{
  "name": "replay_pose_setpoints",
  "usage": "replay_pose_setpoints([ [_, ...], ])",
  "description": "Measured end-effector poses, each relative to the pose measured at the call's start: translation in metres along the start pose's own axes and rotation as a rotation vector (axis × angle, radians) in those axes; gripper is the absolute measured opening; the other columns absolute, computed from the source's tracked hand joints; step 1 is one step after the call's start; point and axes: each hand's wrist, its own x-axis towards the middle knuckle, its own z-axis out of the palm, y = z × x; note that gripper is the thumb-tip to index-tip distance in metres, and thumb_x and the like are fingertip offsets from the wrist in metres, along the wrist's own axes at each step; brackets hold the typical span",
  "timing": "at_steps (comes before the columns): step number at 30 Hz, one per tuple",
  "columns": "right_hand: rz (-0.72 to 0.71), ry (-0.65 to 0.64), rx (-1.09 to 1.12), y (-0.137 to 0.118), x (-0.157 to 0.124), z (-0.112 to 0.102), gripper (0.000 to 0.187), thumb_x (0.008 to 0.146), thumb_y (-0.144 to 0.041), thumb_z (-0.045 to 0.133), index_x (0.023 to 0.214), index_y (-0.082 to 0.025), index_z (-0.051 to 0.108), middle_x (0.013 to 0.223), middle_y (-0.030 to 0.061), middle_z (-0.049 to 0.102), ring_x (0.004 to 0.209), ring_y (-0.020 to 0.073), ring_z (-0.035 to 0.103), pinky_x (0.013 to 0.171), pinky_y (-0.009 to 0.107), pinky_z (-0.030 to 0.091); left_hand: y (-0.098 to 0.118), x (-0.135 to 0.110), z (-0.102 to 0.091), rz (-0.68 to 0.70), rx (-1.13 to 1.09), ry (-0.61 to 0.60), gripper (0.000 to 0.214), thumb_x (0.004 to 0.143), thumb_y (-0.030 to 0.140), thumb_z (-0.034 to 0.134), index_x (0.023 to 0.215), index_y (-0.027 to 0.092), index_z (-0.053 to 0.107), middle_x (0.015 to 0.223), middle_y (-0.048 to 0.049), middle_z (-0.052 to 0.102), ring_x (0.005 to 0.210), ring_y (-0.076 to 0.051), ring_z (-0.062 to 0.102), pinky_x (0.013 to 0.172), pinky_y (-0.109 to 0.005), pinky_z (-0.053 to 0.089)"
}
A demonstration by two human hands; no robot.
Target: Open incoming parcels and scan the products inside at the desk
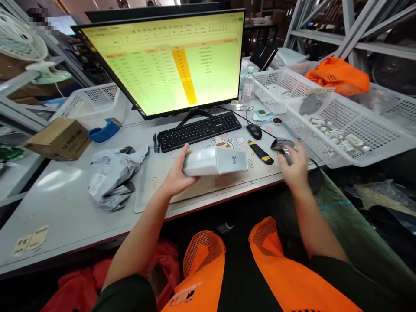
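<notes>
Left of the keyboard [201, 131], on your table [61, 212], stand a cardboard box [66, 141] and a blue tape dispenser [104, 131]; the crumpled grey bag [112, 180] lies on the keyboard's left too, but closer to you. On the keyboard's near side, your left hand [177, 177] has its grip closed about the left end of the white box [216, 162], which looks raised off the table. The box's long axis runs side to side, roughly along the keyboard's length, and its marked end points to your right. Off the keyboard's right end sits the mouse [254, 131], with the yellow-and-black cutter [261, 152] nearer you. Farther right of the keyboard is the scanner [282, 144], with your right hand [295, 167] at its handle; blur means you cannot tell whether that grip has closed. The scanner lies to the right of the box, the cutter between them, so your right hand is the nearer one to it. Rightmost from the keyboard is the white basket [377, 132], holding small packets.
</notes>
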Motion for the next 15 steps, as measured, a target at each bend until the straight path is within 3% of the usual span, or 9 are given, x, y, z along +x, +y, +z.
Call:
replay_pose_setpoints([
  [2,0.219,-0.053,-0.182,0.041,0.03,-0.019,0.08,0.093,-0.062,0.061,0.151,-0.007,0.058,0.159,0.0297,0.049,0.151,0.0457,0.044,0.126,0.063,0.032,0.01,-0.015,-0.018,0.149,0.269,-0.077,0.082,0.087,0.03,0.075,0.162,0.023,0.042,0.15,-0.0156,0.058,0.145,-0.032,0.053,0.124,-0.053,0.044],
  [4,0.377,-0.282,-0.239,0.072,0.053,-0.024,0.092,0.083,-0.063,0.073,0.152,-0.005,0.056,0.145,0.0305,0.062,0.136,0.047,0.058,0.116,0.06,0.044,0.015,-0.027,-0.027,0.29,0.482,-0.103,0.061,0.093,0.023,0.068,0.152,0.023,0.053,0.146,-0.0153,0.062,0.149,-0.033,0.05,0.126,-0.055,0.041],
  [6,0.432,-0.466,-0.2,0.086,0.066,-0.018,0.083,0.076,-0.06,0.078,0.14,-0.008,0.066,0.126,0.0251,0.073,0.121,0.0437,0.067,0.106,0.054,0.051,0.014,-0.033,-0.028,0.411,0.629,-0.085,0.048,0.097,0.02,0.064,0.144,0.023,0.058,0.142,-0.0138,0.067,0.151,-0.032,0.049,0.128,-0.057,0.039],
  [9,0.472,-0.467,-0.064,0.082,0.07,-0.005,0.055,0.068,-0.048,0.08,0.11,-0.013,0.073,0.102,0.0174,0.076,0.102,0.0372,0.071,0.094,0.048,0.055,0.002,-0.034,-0.026,0.553,0.718,-0.007,0.034,0.102,0.019,0.059,0.136,0.025,0.062,0.144,-0.0107,0.069,0.152,-0.028,0.05,0.127,-0.054,0.041],
  [12,0.522,-0.39,0.321,0.061,0.061,-0.009,0.054,0.056,-0.042,0.084,0.103,-0.018,0.067,0.092,0.0096,0.075,0.087,0.0291,0.07,0.079,0.04,0.057,-0.01,-0.034,-0.03,0.641,0.742,0.098,0.029,0.105,0.018,0.055,0.131,0.028,0.064,0.143,-0.0073,0.071,0.154,-0.023,0.048,0.125,-0.049,0.044],
  [15,0.452,-0.558,0.688,0.029,0.046,-0.025,0.046,0.057,-0.042,0.088,0.092,-0.021,0.067,0.08,0.0025,0.073,0.073,0.0209,0.067,0.069,0.032,0.056,-0.013,-0.034,-0.038,0.693,0.743,0.13,0.027,0.104,0.017,0.058,0.127,0.031,0.066,0.142,-0.0036,0.072,0.155,-0.02,0.048,0.125,-0.044,0.044],
])
